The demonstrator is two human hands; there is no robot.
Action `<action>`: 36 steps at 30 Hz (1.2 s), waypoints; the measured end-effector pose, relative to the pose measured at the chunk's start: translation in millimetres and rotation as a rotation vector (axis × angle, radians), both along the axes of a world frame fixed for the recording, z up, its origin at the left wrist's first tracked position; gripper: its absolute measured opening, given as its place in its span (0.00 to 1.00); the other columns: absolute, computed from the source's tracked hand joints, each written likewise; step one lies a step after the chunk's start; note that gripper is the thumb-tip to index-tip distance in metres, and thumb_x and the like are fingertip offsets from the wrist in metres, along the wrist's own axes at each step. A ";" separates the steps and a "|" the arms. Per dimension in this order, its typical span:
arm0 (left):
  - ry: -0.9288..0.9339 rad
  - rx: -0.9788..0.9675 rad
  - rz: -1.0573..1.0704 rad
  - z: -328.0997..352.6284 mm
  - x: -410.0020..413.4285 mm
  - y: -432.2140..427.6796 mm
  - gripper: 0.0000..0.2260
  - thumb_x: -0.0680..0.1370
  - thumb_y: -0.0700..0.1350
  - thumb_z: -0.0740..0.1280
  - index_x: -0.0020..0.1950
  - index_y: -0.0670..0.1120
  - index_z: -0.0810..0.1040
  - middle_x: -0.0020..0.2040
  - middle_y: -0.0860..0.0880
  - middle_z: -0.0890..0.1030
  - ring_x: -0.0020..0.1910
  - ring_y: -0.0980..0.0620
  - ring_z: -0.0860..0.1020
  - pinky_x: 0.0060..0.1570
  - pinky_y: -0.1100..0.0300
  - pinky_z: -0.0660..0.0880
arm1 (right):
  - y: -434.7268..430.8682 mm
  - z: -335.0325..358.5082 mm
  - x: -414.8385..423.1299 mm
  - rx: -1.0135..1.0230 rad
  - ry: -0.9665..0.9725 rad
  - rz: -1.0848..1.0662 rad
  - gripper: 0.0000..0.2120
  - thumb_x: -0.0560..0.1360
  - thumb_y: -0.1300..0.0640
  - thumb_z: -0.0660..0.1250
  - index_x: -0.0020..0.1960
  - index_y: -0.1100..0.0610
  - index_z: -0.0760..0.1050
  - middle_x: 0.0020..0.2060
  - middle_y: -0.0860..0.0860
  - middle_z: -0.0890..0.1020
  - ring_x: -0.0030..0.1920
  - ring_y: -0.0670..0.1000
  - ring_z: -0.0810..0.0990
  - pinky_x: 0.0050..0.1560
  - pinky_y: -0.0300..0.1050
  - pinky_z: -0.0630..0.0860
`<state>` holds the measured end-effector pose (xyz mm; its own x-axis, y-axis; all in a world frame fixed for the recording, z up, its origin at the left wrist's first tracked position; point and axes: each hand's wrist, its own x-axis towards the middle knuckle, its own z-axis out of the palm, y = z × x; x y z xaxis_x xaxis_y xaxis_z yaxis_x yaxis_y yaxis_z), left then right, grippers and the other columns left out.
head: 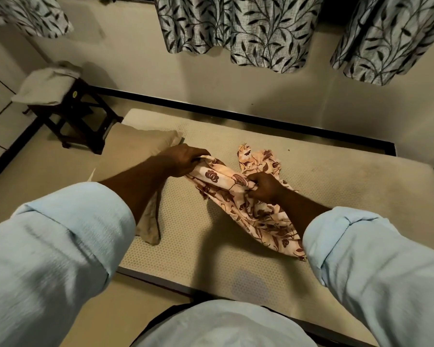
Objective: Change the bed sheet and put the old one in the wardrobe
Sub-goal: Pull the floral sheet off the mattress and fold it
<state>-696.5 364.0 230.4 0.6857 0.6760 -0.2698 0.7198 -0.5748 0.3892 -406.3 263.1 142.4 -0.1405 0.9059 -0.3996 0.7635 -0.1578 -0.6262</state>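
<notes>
So both hands are bunched into the peach cotton bed sheet with the brown flower print (238,196): left hand (186,159) grips one gathered end, right hand (263,187) grips the middle. It's bunched between them on the bare beige honeycomb mattress (323,176), with a tan pillow (135,151) just left of the left hand.

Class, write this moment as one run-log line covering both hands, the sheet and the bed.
left hand: grips floral sheet | right hand: grips floral sheet | floral sheet: bunched over bare mattress | pillow: at mattress's left end
</notes>
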 end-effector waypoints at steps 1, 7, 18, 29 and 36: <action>0.001 0.007 0.001 1.6 -3.4 -1.5 0.15 0.85 0.48 0.57 0.69 0.49 0.75 0.51 0.47 0.84 0.40 0.53 0.81 0.41 0.53 0.80 | 0.2 -1.1 0.0 -0.002 0.000 0.009 0.20 0.70 0.54 0.78 0.60 0.57 0.82 0.54 0.55 0.83 0.56 0.56 0.80 0.59 0.48 0.76; -0.009 0.059 0.026 -1.8 -16.0 -2.4 0.15 0.85 0.50 0.56 0.68 0.50 0.75 0.48 0.49 0.83 0.37 0.55 0.80 0.37 0.58 0.78 | -0.1 -4.3 6.8 -0.051 0.209 -0.039 0.15 0.70 0.52 0.80 0.53 0.57 0.83 0.48 0.52 0.85 0.50 0.52 0.82 0.49 0.45 0.77; 0.031 0.018 0.167 -15.6 -21.1 -3.4 0.16 0.85 0.47 0.57 0.73 0.50 0.72 0.53 0.45 0.83 0.42 0.51 0.80 0.40 0.58 0.77 | 4.8 3.9 7.8 -0.170 0.509 -0.588 0.14 0.83 0.50 0.64 0.66 0.51 0.79 0.54 0.54 0.84 0.52 0.54 0.81 0.54 0.51 0.79; -0.212 -0.550 0.397 8.6 11.9 -1.6 0.12 0.85 0.54 0.57 0.66 0.54 0.74 0.53 0.44 0.81 0.44 0.45 0.79 0.30 0.59 0.72 | -17.5 12.5 -13.0 -0.037 0.110 -0.066 0.09 0.78 0.48 0.69 0.51 0.53 0.83 0.46 0.47 0.82 0.48 0.49 0.79 0.48 0.44 0.72; -0.174 -0.818 0.484 17.3 16.6 1.8 0.13 0.84 0.53 0.60 0.62 0.48 0.76 0.44 0.45 0.81 0.36 0.52 0.75 0.27 0.62 0.68 | -27.3 1.1 -39.2 -0.051 -0.003 -0.132 0.22 0.66 0.32 0.65 0.48 0.47 0.78 0.44 0.46 0.82 0.46 0.51 0.80 0.46 0.45 0.74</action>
